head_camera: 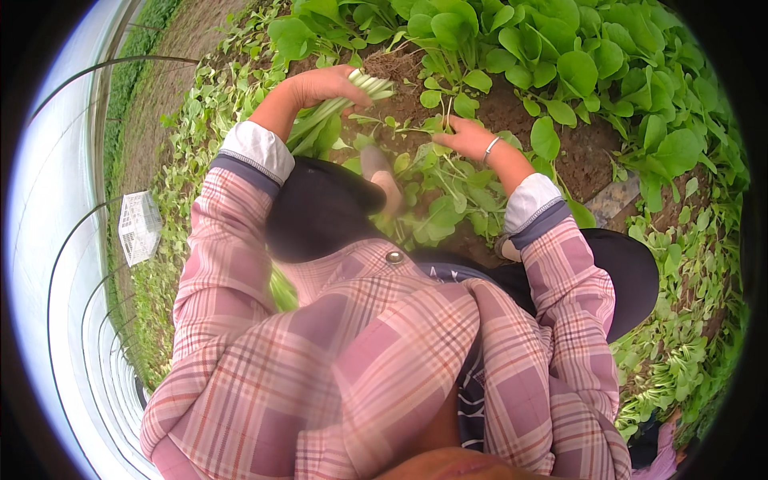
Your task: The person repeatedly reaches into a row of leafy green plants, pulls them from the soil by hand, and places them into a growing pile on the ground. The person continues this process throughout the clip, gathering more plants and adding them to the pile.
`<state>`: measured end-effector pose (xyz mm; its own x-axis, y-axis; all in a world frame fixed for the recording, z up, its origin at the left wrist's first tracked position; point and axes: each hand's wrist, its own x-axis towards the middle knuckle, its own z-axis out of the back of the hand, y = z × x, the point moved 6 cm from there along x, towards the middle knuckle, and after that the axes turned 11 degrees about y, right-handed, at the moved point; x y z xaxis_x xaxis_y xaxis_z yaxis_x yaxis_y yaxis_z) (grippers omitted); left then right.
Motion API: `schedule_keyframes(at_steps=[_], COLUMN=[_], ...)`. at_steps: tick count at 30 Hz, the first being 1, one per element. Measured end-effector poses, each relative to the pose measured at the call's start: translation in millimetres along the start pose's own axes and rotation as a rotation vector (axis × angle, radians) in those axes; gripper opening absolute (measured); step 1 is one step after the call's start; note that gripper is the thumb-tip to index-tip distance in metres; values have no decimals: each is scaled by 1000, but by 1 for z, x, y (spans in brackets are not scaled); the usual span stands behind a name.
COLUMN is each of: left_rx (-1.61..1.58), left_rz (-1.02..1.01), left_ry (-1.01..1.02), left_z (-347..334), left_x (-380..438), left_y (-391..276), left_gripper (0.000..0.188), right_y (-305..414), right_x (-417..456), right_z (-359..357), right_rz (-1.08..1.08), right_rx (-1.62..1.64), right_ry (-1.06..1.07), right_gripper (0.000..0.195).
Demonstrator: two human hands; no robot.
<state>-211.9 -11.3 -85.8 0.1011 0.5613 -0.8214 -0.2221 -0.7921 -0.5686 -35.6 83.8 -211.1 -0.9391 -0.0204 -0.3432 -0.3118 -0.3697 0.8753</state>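
Note:
My left hand is wrapped around a bunch of leafy greens, its pale stems pointing right and its leaves hanging down toward my knee. A brown tangle of roots lies just beyond the stem ends. Low over the soil, my right hand pinches a small leafy plant between thumb and fingers; the exact grip is partly hidden. Loose, flattened greens cover the ground between my feet. Ahead of the right hand, broad-leaved greens stand upright in brown soil.
A plastic-film greenhouse wall with curved hoops runs along the left. A white plastic crate sits on that side. Pulled greens lie at lower right, near another person's sleeve. A flat slab lies beside my right knee.

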Motion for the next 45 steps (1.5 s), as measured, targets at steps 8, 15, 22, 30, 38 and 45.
schedule_keyframes(at_steps=[8,15,22,30,38,45], left_rx=[26,-20,-199,-745,-871,-955], left_rz=[60,-3,-237,-571,-375,-554], left_ry=[280,183,-126,90,-286,18], left_z=[-32,-29,17,-20,-32,-64], left_x=[5,7,20,58,100,95], left_y=[-3,-12,-20,-58,-13,-15], left_gripper=[18,33,37,37,32,57], right_y=[84,47,-15,55,52,46], right_x=[-25,-6,-4,-7,-14,-15], right_z=[75,52,30,15,-20,-26], right_rz=[495,344,-29,254,118,148], right_rx=[47,-65,-243,1178,1370,1313], right_ry=[-461,-253,-233,100,212,140], right_gripper=[66,25,40,51,55,56])
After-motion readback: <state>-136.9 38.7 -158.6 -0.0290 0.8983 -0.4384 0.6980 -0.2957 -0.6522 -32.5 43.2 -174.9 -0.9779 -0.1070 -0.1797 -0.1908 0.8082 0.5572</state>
